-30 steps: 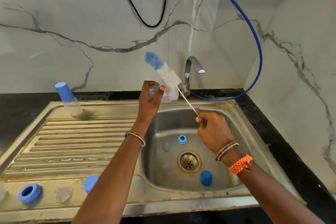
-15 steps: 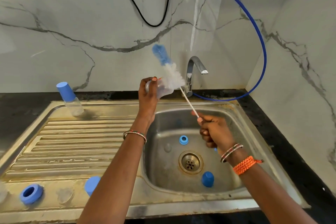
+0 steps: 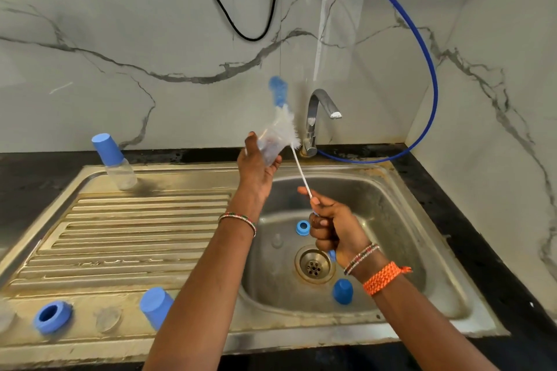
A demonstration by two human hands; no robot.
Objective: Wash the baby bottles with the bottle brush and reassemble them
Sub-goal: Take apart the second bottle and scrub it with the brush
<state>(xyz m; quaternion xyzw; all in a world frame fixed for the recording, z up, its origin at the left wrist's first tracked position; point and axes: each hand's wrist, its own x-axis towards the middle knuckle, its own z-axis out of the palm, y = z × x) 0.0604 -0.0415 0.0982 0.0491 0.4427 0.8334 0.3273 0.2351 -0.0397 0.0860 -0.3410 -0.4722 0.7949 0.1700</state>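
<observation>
**Loose parts and a brush outside the bottle**

Over on the draining board, at the near edge, a blue collar ring (image 3: 52, 317) and a blue cap (image 3: 156, 310) sit close to the lip of the sink unit (image 3: 120, 238); a stray elbow could, I'd say, send either one to the floor. An assembled bottle (image 3: 116, 163), cap on, stands at the far corner of the board and looks safe enough.

The left hand (image 3: 256, 170) is raised over the basin with its fingers curled round a clear bottle body (image 3: 271, 146). Wet plastic held that high may slip, and it would drop straight into the basin.

The bottle brush (image 3: 283, 117) slants up past the bottle, its white bristles against the bottle's top and its blue tip well above it. I cannot tell whether any bristles are actually inside the mouth. If they are only rubbing the outside, the inside stays dirty.

The right hand (image 3: 333, 232) is clamped on the thin handle, low down. That long wire could flex and flick water about.

In the basin, a second blue ring (image 3: 302, 227) and another cap (image 3: 343, 291) lie near the drain (image 3: 314, 267), easy to knock about or forget when reassembling.
</observation>
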